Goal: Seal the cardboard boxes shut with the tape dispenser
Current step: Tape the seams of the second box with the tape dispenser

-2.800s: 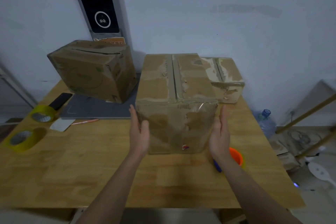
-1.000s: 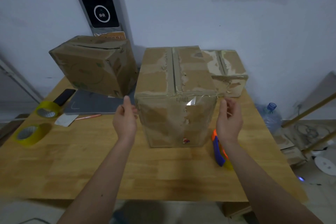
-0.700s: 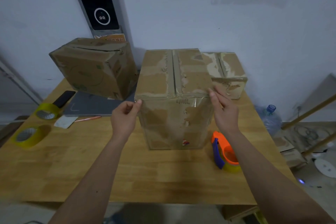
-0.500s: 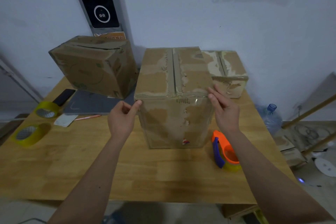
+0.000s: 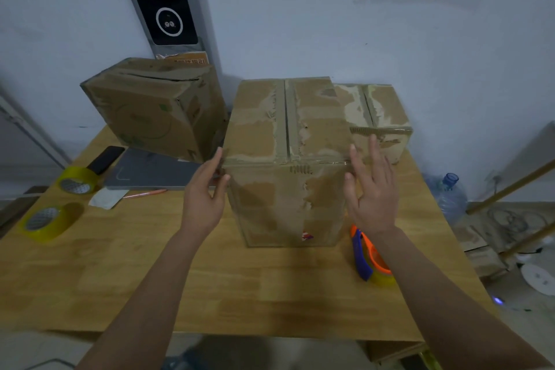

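Wooden table (image 5: 120,273): open hands, left (image 5: 202,200) and right (image 5: 371,195), flank middle cardboard box (image 5: 285,165).

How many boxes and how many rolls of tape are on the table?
Cardboard boxes: 3 (tilted left, middle, right back)
Loose yellow tape rolls: 2 ()
Tape dispenser: 1
Total: 6

A wooden bench (image 5: 150,273) carries three cardboard boxes: a tall box (image 5: 285,189) in the middle, a tilted box (image 5: 150,111) far left, a small box (image 5: 378,117) far right. Two tape rolls (image 5: 45,219), a phone (image 5: 105,159) and a grey board (image 5: 153,171) lie left; the tape dispenser (image 5: 369,255) lies near right.
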